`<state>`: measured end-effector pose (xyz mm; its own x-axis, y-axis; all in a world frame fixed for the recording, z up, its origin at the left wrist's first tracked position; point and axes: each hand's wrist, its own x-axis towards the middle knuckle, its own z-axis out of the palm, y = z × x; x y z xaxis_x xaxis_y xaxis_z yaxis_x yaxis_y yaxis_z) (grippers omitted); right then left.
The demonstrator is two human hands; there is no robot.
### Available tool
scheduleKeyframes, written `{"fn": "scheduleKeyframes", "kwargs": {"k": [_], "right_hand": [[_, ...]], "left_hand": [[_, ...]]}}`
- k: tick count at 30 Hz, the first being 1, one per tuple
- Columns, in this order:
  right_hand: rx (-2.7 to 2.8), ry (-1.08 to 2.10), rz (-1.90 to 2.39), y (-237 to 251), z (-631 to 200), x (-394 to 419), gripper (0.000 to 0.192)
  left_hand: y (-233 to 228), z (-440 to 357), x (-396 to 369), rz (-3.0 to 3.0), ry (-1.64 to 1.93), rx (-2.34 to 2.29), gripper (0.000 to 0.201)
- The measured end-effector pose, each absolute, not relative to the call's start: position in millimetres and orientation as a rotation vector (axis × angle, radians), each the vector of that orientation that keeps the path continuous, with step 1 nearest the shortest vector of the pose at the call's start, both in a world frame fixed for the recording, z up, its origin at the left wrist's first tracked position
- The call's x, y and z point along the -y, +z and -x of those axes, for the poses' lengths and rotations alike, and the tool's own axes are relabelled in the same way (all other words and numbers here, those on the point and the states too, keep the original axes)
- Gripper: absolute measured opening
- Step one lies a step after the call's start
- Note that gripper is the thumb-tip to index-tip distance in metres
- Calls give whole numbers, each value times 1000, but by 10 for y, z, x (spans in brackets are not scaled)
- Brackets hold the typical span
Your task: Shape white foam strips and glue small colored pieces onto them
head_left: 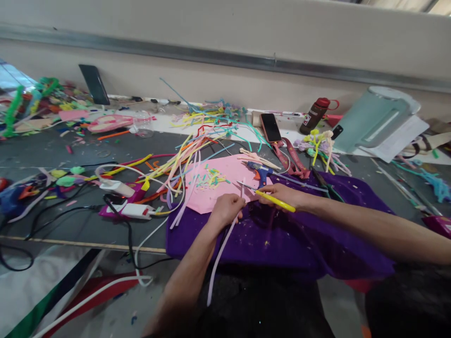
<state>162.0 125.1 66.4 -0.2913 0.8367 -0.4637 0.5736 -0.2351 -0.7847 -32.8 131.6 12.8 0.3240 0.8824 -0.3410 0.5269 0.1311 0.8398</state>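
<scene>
Scissors (pixel 273 201), yellow-handled, are gripped in the right hand (pixel 282 195), fingers curled shut round the handle, blades aimed at 10 o'clock. Lavender strip (pixel 221 249) is pinched in the left hand (pixel 225 211); its tail hangs toward 6 o'clock over the purple cloth (pixel 299 239). Pink sheet (pixel 211 185) is laid at 12 o'clock of the left hand, glue gun (pixel 259 171) on it at 1 o'clock.
</scene>
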Motion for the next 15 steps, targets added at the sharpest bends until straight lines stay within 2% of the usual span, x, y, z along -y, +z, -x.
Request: {"fn": "scheduleKeyframes", "kwargs": {"k": [7,15], "right_hand": [[1883,1356,1746,642,-1594,-1228,29],[1616,1603,1766,726,-1670,-1145,33]], "left_hand": [[146,322,-1315,-1655,415,-1328,29],[111,346,-1320,-1585,425,-1305,27]]}}
